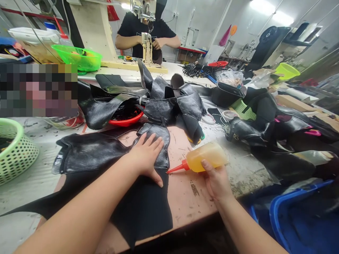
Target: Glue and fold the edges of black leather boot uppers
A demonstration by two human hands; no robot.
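head view: left hand (145,157) spread on black piece (162,158); right hand (217,180) gripping squeeze bottle (206,157)

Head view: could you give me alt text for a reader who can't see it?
A right hand holds a bottle of amber liquid, its red nozzle at the edge of a black piece on which the left hand lies spread. Behind are more shiny black pieces and a person at a sewing machine.

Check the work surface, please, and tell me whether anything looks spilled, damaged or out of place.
The pink board has a dark patch beside the right hand, which holds a red-tipped bottle; it stands out against the paler surface. I cannot tell whether it is stain or wear.
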